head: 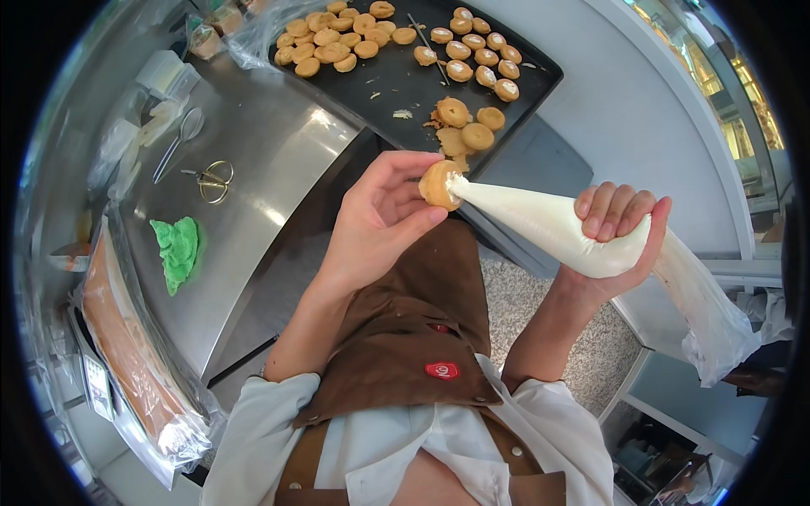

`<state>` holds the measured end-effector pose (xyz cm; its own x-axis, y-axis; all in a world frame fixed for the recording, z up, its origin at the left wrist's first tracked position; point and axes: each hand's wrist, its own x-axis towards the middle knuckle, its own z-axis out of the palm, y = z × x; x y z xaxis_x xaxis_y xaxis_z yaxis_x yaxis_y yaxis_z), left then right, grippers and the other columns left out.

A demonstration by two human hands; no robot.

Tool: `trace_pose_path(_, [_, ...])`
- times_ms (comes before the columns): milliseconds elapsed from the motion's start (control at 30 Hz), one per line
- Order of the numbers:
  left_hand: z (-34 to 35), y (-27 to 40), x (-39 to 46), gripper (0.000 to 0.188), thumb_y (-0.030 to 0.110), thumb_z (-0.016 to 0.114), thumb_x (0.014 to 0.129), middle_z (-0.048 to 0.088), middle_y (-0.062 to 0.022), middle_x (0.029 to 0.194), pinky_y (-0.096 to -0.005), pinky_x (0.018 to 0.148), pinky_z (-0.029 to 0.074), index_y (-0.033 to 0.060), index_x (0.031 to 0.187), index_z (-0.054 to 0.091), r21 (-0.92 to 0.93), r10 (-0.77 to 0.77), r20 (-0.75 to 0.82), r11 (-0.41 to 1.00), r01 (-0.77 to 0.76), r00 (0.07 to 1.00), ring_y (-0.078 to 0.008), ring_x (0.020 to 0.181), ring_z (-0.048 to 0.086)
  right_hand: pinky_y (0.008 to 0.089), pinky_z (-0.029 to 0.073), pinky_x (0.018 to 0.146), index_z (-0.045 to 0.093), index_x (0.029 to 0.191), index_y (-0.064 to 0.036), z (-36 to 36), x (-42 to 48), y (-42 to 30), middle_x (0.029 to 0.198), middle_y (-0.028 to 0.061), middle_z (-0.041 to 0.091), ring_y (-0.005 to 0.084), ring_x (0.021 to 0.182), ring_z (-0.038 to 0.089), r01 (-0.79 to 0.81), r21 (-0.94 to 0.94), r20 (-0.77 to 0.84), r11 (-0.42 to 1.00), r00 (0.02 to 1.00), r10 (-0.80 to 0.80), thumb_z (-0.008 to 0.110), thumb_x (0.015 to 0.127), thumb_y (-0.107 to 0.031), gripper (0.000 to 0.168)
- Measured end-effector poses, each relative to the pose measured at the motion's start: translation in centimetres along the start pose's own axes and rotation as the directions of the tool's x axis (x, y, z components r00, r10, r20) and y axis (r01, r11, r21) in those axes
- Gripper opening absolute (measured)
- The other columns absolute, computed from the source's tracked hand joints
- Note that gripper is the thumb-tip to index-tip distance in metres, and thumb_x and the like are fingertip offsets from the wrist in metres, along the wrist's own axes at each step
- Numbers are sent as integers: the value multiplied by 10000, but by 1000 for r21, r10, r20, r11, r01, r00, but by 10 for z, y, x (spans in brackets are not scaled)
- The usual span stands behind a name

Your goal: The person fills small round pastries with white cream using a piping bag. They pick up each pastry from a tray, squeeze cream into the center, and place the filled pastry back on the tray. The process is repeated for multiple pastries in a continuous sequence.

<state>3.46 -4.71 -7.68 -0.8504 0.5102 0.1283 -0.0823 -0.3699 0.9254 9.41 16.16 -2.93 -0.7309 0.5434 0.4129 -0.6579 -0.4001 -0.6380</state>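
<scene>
Between the thumb and fingers of my left hand [386, 215] is a small round golden pastry [438, 185], held on its side. My right hand [614, 234] squeezes a clear piping bag [531, 218] full of white cream. The bag's tip meets the pastry's right face, where white cream shows. Beyond my hands lies a black baking tray [386, 95]. At its right are several pastries with cream on top [459, 71]; at its left is a heap of plain ones [342, 38]. A few plain pastries [478, 136] and broken crumbs lie at the near corner.
A thin metal stick [429, 47] lies on the tray. On the steel worktop [253, 145] to my left are gold-handled scissors [215, 182], a spoon [180, 142], a green cloth [175, 253] and a clear plastic container [168, 76]. A plastic-wrapped brown slab [136, 335] lies at the near left.
</scene>
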Motion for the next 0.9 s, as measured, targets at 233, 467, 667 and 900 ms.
trace_pose_path(233, [1, 0, 1, 451, -82, 631, 830, 569, -104, 1188, -282, 921, 485, 4, 1246, 481, -16, -5, 4, 1000, 5, 1000, -156, 1061, 589, 318, 419, 538, 418, 617, -93, 0, 1, 0, 495, 56, 433, 177, 431, 424, -12, 12, -5, 1000, 1000, 12, 233, 1031, -294, 497])
trace_pose_path(467, [-10, -1, 3, 436, 183, 564, 940, 595, -119, 1162, -290, 889, 495, -37, 1300, 453, 11, -89, 119, 996, 89, 989, -172, 984, 609, 347, 428, 615, 418, 637, -91, -4, 6, -1, 539, 52, 427, 174, 504, 426, -82, 89, 10, 993, 997, 82, 239, 1024, -278, 465])
trace_pose_path(667, [-8, 0, 1, 426, 258, 489, 979, 600, -114, 1129, -297, 824, 528, -20, 1301, 452, -163, -178, 112, 967, 195, 978, -175, 911, 635, 353, 436, 639, 425, 645, -89, -7, 7, -5, 546, 54, 432, 176, 520, 432, -93, 112, 34, 989, 995, 90, 234, 1022, -275, 462])
trace_pose_path(900, [-4, 0, 0, 386, 269, 452, 996, 588, -137, 1152, -344, 859, 542, -13, 1259, 466, -195, -182, 104, 960, 200, 978, -243, 971, 651, 351, 440, 613, 438, 647, -89, 0, 4, -2, 540, 59, 445, 183, 498, 439, -73, 85, 60, 994, 996, 68, 212, 1028, -279, 482])
